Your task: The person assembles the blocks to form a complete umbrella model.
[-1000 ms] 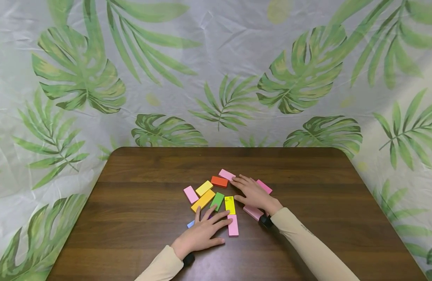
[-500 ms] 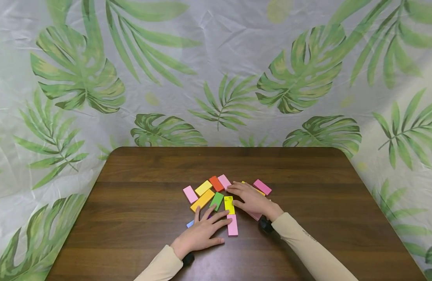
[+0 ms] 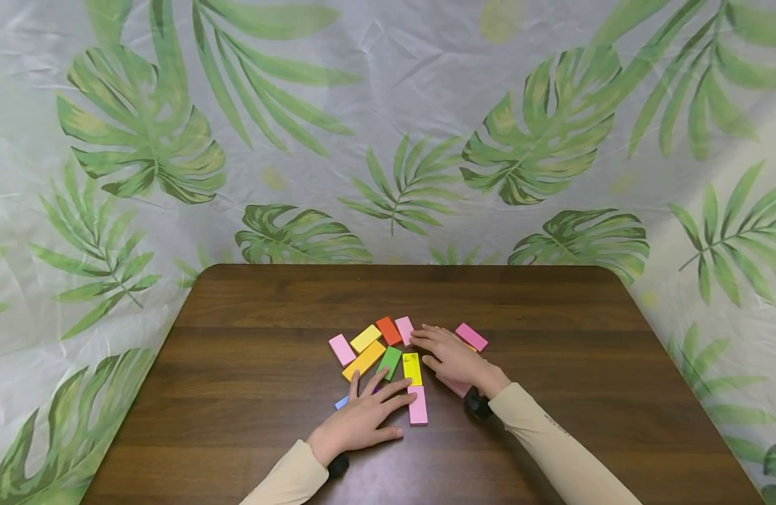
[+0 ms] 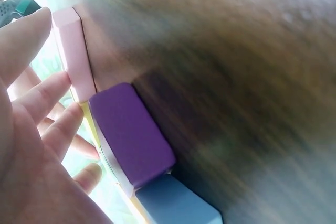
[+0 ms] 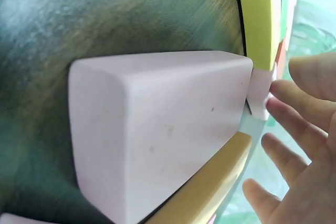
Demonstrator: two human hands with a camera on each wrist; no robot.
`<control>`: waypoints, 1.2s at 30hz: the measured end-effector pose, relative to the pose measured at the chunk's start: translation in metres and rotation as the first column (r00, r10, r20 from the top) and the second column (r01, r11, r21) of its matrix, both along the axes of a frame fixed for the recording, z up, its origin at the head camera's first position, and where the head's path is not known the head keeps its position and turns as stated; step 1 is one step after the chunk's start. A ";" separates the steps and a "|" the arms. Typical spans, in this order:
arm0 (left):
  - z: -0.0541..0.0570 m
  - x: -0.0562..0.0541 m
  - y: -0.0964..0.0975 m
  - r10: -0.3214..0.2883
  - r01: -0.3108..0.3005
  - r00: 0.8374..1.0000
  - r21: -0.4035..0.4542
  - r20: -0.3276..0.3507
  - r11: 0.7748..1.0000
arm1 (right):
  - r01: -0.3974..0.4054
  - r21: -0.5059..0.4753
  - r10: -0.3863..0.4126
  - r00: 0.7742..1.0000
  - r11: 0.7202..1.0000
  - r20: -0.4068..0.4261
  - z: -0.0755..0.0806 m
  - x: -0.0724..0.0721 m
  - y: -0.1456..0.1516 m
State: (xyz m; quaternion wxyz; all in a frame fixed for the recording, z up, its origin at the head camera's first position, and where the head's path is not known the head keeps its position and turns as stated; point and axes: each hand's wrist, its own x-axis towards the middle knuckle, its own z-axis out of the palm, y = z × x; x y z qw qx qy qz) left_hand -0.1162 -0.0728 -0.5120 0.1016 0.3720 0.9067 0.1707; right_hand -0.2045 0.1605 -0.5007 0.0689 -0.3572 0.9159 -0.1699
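My left hand (image 3: 362,422) lies spread over the near blocks, two fingertips on a yellow block (image 3: 411,368) and a pink block (image 3: 418,407) in line below it. A purple block (image 4: 132,134) and a blue block (image 4: 178,200) sit by its palm in the left wrist view. Fingertips of my right hand (image 3: 458,358) touch the right side of another pink block (image 3: 404,330), which stands beside a red block (image 3: 389,330). Under this hand are a large-looking pink block (image 5: 184,129) and an orange-yellow one (image 5: 202,182), both partly hidden in the head view.
Left of centre lie a pale yellow block (image 3: 365,339), an orange block (image 3: 364,360), a green block (image 3: 390,362) and a pink block (image 3: 342,349). A deep pink block (image 3: 472,337) lies right of the right hand. The dark wooden table (image 3: 268,301) meets a leaf-print cloth (image 3: 388,105) behind.
The far pink block and the red block have turned from lying crosswise to pointing lengthwise, side by side. My right fingers shifted slightly with the pink block. My left hand stays in place.
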 end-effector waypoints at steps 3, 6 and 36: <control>0.000 0.000 -0.001 -0.004 0.004 1.000 0.002 -0.006 1.000 | -0.009 0.003 0.009 1.000 1.000 -0.015 0.000 0.002 0.001; -0.001 0.000 -0.001 -0.012 0.013 1.000 0.012 -0.025 1.000 | -0.012 0.005 0.012 1.000 1.000 -0.021 0.000 0.003 0.002; -0.002 -0.003 -0.005 -0.040 0.041 0.998 0.021 -0.054 0.999 | -0.014 -0.016 0.014 1.000 1.000 0.016 0.001 0.011 0.007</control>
